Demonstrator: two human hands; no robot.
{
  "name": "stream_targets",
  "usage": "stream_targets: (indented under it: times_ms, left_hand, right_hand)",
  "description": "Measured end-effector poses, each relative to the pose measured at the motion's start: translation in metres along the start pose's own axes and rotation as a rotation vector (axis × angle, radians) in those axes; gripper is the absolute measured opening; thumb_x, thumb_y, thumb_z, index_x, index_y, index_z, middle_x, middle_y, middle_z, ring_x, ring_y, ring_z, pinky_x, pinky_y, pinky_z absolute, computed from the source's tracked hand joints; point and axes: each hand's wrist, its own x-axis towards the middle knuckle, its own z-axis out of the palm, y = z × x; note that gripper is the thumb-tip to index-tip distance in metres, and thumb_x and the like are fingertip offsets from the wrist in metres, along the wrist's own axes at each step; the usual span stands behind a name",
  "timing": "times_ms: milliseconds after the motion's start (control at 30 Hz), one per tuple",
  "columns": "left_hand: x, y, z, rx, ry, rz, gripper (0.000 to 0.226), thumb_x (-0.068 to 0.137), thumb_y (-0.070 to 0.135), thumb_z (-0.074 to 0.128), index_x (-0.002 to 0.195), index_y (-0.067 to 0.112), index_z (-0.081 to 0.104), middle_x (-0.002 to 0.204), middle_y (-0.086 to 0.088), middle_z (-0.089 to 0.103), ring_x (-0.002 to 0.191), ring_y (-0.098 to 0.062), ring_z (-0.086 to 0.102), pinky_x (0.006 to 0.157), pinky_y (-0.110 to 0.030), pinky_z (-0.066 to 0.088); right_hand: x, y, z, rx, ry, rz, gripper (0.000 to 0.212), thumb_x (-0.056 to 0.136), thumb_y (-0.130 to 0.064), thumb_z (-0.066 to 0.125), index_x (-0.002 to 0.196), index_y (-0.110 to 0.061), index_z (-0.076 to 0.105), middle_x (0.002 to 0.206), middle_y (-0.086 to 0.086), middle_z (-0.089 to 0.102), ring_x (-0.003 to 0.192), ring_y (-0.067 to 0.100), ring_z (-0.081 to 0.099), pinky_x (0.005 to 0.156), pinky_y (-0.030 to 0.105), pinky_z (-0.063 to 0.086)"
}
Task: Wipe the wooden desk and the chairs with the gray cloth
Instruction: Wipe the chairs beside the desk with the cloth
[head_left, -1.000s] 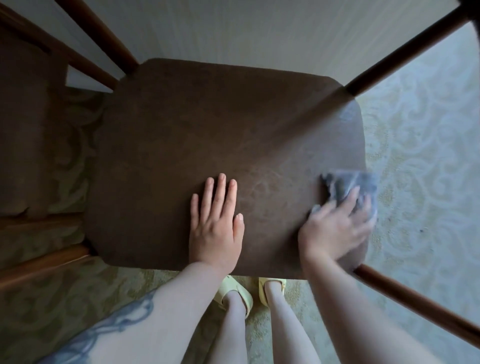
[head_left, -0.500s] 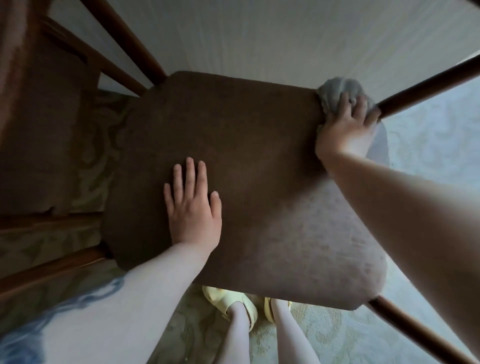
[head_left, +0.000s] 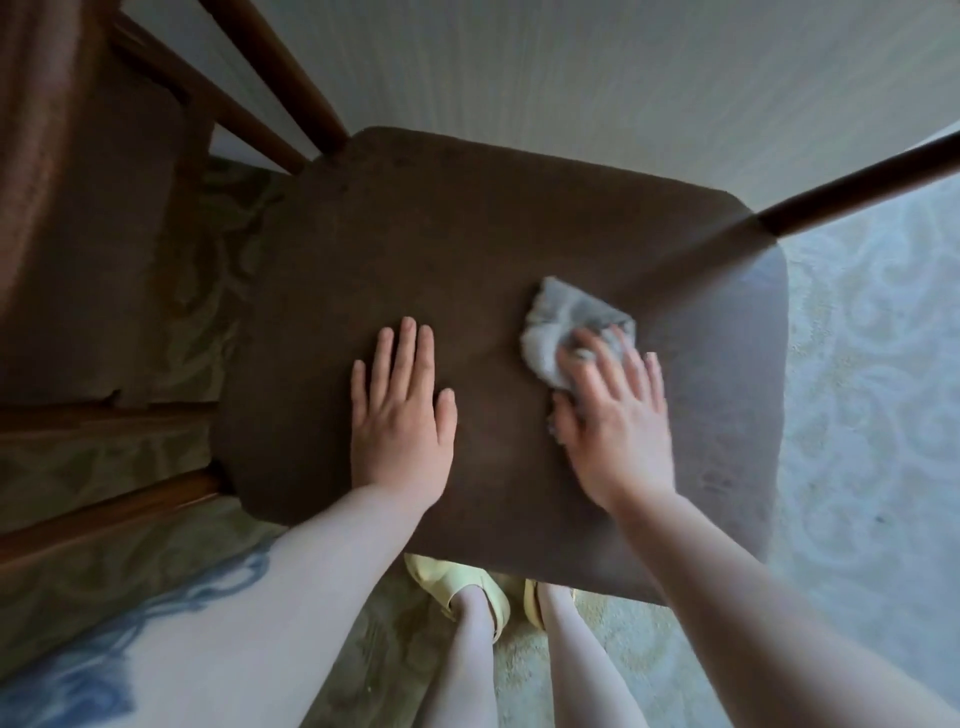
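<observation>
Head view: gray cloth (head_left: 566, 327) lies bunched on the brown chair seat (head_left: 467, 249), right of seat center, partly under the right hand (head_left: 618, 415). Right hand fingers spread nearly straight and press flat on the cloth's near-right part; no curl round it that I can see, though the hand is motion-blurred. Most of the cloth sticks out beyond the fingertips toward the upper left. Left hand (head_left: 400, 415) flat on the seat, fingers straight and together, holds nothing, just beside the cloth but apart from it, a strip of bare seat between them. Seat room: wide bare area past both hands toward the far edge and to the left; a narrower band between the right hand and the seat's right edge, where the fabric looks lighter. Near edge runs under both wrists. Dark wooden rail (head_left: 857, 187) meets the seat's far right corner; more wooden rails (head_left: 270, 98) at the far left corner. Second chair (head_left: 88, 260) stands just beside the seat's left edge. Patterned carpet (head_left: 872, 415) lies around, pale wall (head_left: 571, 78) past the far edge. Yellow sandals (head_left: 457, 582) show below the near edge.
</observation>
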Motion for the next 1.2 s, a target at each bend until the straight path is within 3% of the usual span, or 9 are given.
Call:
stream_targets:
  times_ms: [200,367,467,567,667,767,867,1000,1200]
  left_hand:
    - [0.010,0.015,-0.037,0.102,-0.278,-0.066,0.065,0.100,0.035,0.033,0.154,0.020,0.001,0.162,0.000,-0.005,0.148,-0.018,-0.005,0.119,-0.039,-0.002]
    - [-0.003,0.027,-0.096,-0.061,-0.599,-0.094,0.052,0.097,0.033,0.044,0.146,0.020,0.034,0.158,0.002,0.022,0.144,-0.020,0.024,0.117,-0.036,0.019]
    - [-0.016,0.047,-0.151,-0.308,-0.438,-0.142,0.043,0.091,0.032,0.056,0.132,0.025,0.049,0.145,0.003,0.044,0.129,-0.021,0.046,0.105,-0.034,0.039]
    - [-0.021,0.063,-0.226,-0.327,-0.313,-0.054,0.073,0.083,0.031,0.068,0.145,0.035,0.030,0.154,0.009,0.029,0.137,-0.018,0.036,0.110,-0.042,0.033]
    - [-0.025,0.074,-0.300,-0.224,-0.183,0.030,0.069,0.084,0.030,0.070,0.144,0.035,0.035,0.155,0.008,0.026,0.142,-0.017,0.026,0.114,-0.049,0.024]
    - [-0.031,0.080,-0.359,-0.215,-0.099,0.057,0.045,0.083,0.043,0.069,0.123,0.028,0.058,0.131,0.005,0.057,0.125,-0.020,0.050,0.109,-0.047,0.032]
    - [-0.043,0.085,-0.408,-0.429,-0.106,0.088,0.024,0.077,0.040,0.074,0.088,0.020,0.065,0.085,0.006,0.067,0.084,-0.017,0.062,0.080,-0.035,0.047]
    - [-0.052,0.096,-0.450,-0.572,0.002,0.136,0.026,0.060,0.034,0.069,0.068,0.015,0.053,0.061,0.004,0.054,0.064,-0.021,0.052,0.061,-0.035,0.037]
    - [-0.062,0.105,-0.500,-0.463,0.127,0.163,0.018,0.072,0.028,0.069,0.069,0.023,0.052,0.069,0.005,0.059,0.074,-0.022,0.060,0.063,-0.034,0.044]
  right_hand:
    - [0.014,-0.029,-0.026,0.056,-0.073,0.216,0.030,0.074,-0.012,0.070,0.102,-0.010,0.059,0.120,0.006,0.057,0.121,0.032,0.046,0.093,0.038,0.043]
    - [0.030,-0.075,-0.092,0.106,-0.515,0.448,0.031,0.084,-0.035,0.062,0.110,-0.020,0.052,0.114,0.002,0.061,0.110,0.028,0.056,0.090,0.036,0.046]
    - [0.031,-0.105,-0.153,0.266,-0.424,0.348,0.012,0.081,-0.034,0.057,0.086,-0.024,0.053,0.095,-0.002,0.062,0.095,0.026,0.058,0.089,0.037,0.045]
    - [0.031,-0.126,-0.226,0.287,-0.396,0.152,0.017,0.074,-0.028,0.063,0.065,-0.022,0.050,0.083,-0.007,0.052,0.092,0.021,0.050,0.081,0.030,0.034]
    - [0.036,-0.143,-0.296,0.249,-0.358,0.027,0.012,0.079,-0.025,0.062,0.089,-0.021,0.069,0.106,-0.005,0.054,0.108,0.018,0.046,0.090,0.029,0.035]
    - [0.042,-0.152,-0.356,0.245,-0.326,0.018,0.020,0.086,-0.019,0.053,0.101,-0.017,0.067,0.109,0.002,0.060,0.106,0.023,0.052,0.093,0.034,0.043]
    - [0.038,-0.157,-0.404,0.400,-0.383,-0.034,0.024,0.076,-0.039,0.061,0.095,-0.026,0.058,0.094,0.001,0.066,0.096,0.022,0.059,0.091,0.037,0.045]
    - [0.029,-0.160,-0.434,0.413,-0.296,-0.114,0.058,0.050,-0.046,0.078,0.103,-0.032,0.056,0.092,-0.012,0.067,0.085,0.007,0.063,0.073,0.027,0.053]
    - [0.037,-0.160,-0.466,0.246,-0.206,-0.076,0.011,0.072,-0.020,0.064,0.068,-0.025,0.055,0.067,-0.009,0.060,0.065,0.012,0.056,0.056,0.027,0.043]
